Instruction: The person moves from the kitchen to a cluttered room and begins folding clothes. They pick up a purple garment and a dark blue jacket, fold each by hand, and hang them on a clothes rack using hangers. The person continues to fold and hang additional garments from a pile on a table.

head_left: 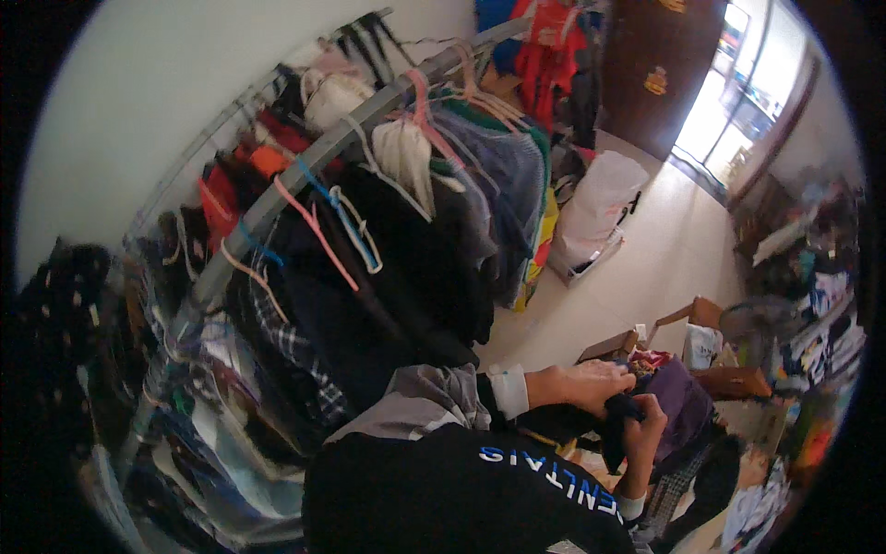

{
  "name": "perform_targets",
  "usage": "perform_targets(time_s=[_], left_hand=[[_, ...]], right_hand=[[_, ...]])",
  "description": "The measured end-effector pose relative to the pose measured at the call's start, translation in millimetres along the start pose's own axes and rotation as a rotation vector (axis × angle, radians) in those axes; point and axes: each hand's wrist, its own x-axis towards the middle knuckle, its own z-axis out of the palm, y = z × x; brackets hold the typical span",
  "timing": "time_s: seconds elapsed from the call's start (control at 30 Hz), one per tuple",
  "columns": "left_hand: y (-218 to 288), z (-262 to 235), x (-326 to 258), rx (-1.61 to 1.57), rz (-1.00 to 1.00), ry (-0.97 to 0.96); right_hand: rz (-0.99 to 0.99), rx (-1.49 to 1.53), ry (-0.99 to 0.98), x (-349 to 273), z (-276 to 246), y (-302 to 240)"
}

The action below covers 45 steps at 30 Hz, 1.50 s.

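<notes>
Both my hands are together at the lower right, over a pile of clothes. My left hand (pixel 591 384) reaches in from the left, its sleeve ending in a white cuff, with its fingers closed at the upper end of a small bunched black cloth (pixel 625 413). Just below it, my right hand (pixel 643 436) is also closed around this cloth. What kind of garment it is cannot be made out. Beside the hands lies a purple garment (pixel 678 403), and under my right hand is a grey checked cloth (pixel 666 503).
A metal clothes rack (pixel 263 208) with many hung garments fills the left. A white bag (pixel 598 208) stands on the pale floor (pixel 674 240). Open cardboard boxes (pixel 734 380) and a fan (pixel 761 325) are beyond the pile. A brown door (pixel 660 83) is at the back.
</notes>
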Motion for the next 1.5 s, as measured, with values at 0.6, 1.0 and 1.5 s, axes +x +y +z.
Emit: perform_targets(time_s=[0.6,1.0,1.5], left_hand=[[51.4,24.9,-101.3,-0.687,-0.764,0.392],[93.3,100.4,-216.2,-0.796,-0.937,0.326],[117.7,130.6,-308.2,-0.938,-1.217,0.527]], right_hand=[[-0.639,-0.025,-1.016,122.9,46.0,-6.7],[-0.689,0.557,-0.967,43.9,139.1,-194.2],[-0.79,-0.065,-0.683,111.0,198.7,-239.2]])
